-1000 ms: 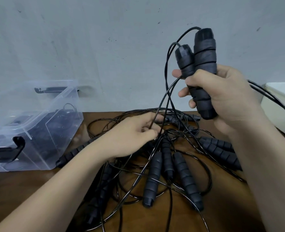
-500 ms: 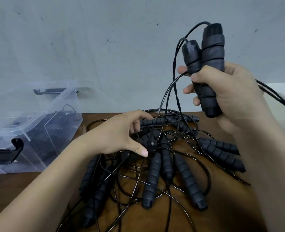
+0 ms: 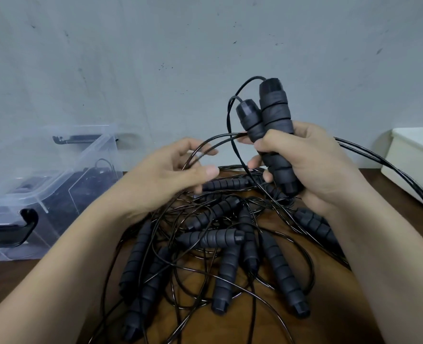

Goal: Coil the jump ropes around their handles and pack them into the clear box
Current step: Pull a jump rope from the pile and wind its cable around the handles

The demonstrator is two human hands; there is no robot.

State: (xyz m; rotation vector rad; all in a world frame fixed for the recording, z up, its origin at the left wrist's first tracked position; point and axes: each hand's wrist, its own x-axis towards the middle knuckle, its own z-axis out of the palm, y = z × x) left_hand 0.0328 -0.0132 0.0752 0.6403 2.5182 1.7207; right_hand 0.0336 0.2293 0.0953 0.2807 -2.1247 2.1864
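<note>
My right hand is wrapped tight round two black handles, held upright side by side with their cord ends on top. The thin black cord loops out of those tops and arcs left, crossing my left hand between thumb and fingers. That hand is half curled and blurred, so I can't tell whether it really pinches the cord or the cord just lies across it. Below both hands the rest of the jump ropes lie in a tangle on the brown table (handles pointing every which way). The clear box stands open at the left table edge, well apart from the pile, dark contents showing through its wall. A white container sits far right.
</note>
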